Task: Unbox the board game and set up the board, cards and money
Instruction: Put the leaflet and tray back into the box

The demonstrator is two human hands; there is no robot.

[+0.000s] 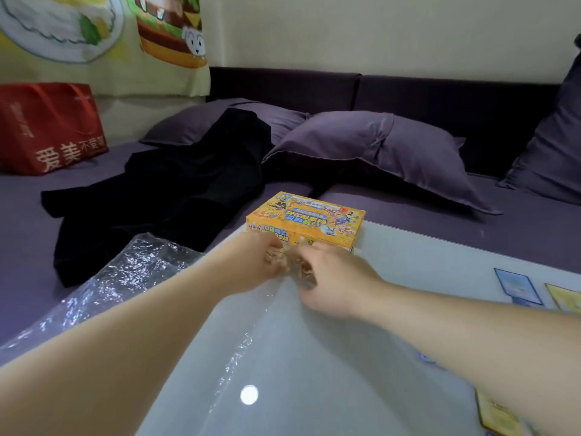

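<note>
Board game box (306,220): yellow, lid on, at the far edge of the white worktop (424,262), hard against the bed (440,212). Left hand (251,262) and right hand (333,281) meet just before its near face. Each grip pinches bunched clear film (251,335), probably to pull the wrapping apart. Contents blurred, cannot tell. Cards (517,286) lie to the right, bubble wrap (125,272) to the left.

Item count, table and bed area.
Game box (305,223): 1. Hands: 2, namely left hand (251,262) and right hand (333,278). Cards: 3 countable, namely blue card (517,286), yellow card (564,298) and second yellow card (500,416); smaller fragments not countable. Clear plastic wrap (125,278): number of pieces cannot be told. Purple pillows (377,152): 3. Red bag (47,127): 1. Black garment (176,190): 1.
</note>
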